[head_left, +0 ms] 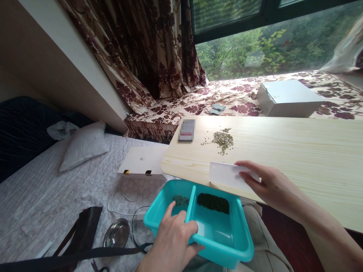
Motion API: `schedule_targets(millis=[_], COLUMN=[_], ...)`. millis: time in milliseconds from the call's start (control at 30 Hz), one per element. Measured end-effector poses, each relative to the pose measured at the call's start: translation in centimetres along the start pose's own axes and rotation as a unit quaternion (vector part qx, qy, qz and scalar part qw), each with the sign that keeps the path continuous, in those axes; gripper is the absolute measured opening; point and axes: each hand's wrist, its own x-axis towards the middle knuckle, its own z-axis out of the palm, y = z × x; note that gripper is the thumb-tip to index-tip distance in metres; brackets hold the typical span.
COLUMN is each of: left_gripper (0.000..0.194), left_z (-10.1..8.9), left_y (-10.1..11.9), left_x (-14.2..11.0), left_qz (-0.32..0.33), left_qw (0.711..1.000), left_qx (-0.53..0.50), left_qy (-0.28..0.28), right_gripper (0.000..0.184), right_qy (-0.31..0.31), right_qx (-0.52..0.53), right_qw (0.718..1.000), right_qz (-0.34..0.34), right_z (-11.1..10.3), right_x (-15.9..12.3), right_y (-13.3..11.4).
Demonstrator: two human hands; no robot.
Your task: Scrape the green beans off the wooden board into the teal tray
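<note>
My right hand [256,177] holds a white flat scraper [227,175], its fingers and thumb closed on the right end. The scraper stands on its edge near the front of the wooden tabletop. My left hand [177,234] grips the near rim of a turquoise two-compartment bin [244,241] by its divider, with the index finger stretched over the left compartment. A few dark grains [180,200] lie scattered in that compartment. Dark green beans [214,203] are heaped at the far side of the right one. On the tabletop, beyond the scraper, a loose pile of small greenish beans [223,140] is spread out.
A small pixelated box [186,130] sits on the table's [306,158] left corner. Left of the table, a white carton [143,160], steel bowl [117,233], cables and dark strap [73,255] lie on the bed. A pale box [292,96] rests on the window ledge.
</note>
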Motion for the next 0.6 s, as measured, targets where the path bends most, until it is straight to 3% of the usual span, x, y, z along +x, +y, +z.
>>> schedule_targets(millis=[133,267,367,500,600], left_gripper=[0.024,0.024,0.026,0.029,0.028], left_z=[-0.3,-0.4,-0.2,0.4,0.9], left_y=[0.1,0.2,0.5,1.9,3.8], left_x=[0.1,0.0,0.2,1.5,3.2], left_qz=[-0.007,-0.01,0.001,0.078,0.147], left_qw=[1.0,1.0,0.999,0.994,0.982], left_qx=[0.004,0.012,0.028,0.046,0.07], left_qy=[-0.005,-0.01,-0.02,-0.06,-0.094], right_gripper=[0.034,0.033,0.031,0.036,0.036], right_qy=[0.013,-0.024,-0.038,0.089,0.134], right_qx=[0.004,0.031,0.07,0.039,0.009], right_qw=[1.0,0.999,0.997,0.991,0.977], right_qz=[0.007,0.002,0.011,0.094,0.164], right_z=[0.3,0.6,-0.1,-1.8,-2.2], right_x=[0.0,-0.8,-2.0,-3.0,-2.8], right_y=[-0.3,-0.6,0.6,4.4,6.8])
